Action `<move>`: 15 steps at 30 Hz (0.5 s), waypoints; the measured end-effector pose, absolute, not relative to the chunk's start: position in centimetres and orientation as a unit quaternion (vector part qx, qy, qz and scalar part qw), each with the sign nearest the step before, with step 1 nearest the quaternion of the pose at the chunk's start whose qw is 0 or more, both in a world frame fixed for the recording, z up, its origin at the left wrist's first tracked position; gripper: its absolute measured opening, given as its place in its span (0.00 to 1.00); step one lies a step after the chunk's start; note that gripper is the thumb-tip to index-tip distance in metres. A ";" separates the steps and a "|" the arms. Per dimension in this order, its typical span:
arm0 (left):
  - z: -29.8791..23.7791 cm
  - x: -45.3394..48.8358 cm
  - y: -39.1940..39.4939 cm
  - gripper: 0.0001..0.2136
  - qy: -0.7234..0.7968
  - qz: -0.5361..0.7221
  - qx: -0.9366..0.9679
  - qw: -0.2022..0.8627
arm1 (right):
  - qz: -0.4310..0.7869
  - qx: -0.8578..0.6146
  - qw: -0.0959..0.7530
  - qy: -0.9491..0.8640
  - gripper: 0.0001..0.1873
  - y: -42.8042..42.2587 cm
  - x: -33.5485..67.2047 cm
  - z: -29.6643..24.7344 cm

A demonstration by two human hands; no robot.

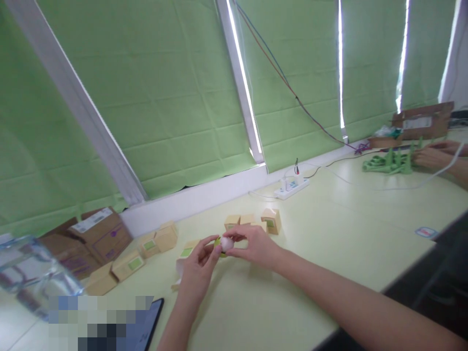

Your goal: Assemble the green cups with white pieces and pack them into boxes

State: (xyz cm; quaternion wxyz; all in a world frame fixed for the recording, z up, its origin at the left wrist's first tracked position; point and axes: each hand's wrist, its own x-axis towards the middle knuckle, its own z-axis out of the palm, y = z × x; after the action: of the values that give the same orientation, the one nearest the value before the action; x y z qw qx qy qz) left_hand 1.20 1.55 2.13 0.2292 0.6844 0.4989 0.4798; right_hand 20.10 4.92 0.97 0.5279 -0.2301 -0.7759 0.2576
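Note:
Between my two hands is a small white ball-like thing (227, 243) with a yellow-green piece (218, 242) against its left side. My left hand (200, 263) is closed on the yellow-green piece with thumb and fingers. My right hand (256, 246) pinches the white ball from the right. Whether the two parts are joined cannot be made out. A small tan box with a green label (187, 251) lies partly hidden behind my left hand. Behind my right hand stand several similar boxes, among them a tan box (271, 221) at the right end.
More tan boxes (132, 262) line the table's left side, by brown cartons (100, 234) and a large clear bottle (34, 273). A dark-edged tablet (151, 321) lies front left. A power strip (292, 187) sits by the wall. Another person's hands (433, 156) work near green parts (389, 163).

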 end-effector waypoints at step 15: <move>1.3 1.1 1.6 0.19 0.514 0.423 0.736 0.125 | 0.128 -0.241 0.477 -0.836 0.15 4.6 20.3 1.2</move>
State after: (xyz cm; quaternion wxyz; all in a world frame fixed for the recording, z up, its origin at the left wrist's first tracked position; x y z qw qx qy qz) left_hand 1.10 1.64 1.31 0.1255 0.7356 0.5141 0.4229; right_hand 20.30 4.57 1.25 0.4768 -0.2411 -0.8356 0.1278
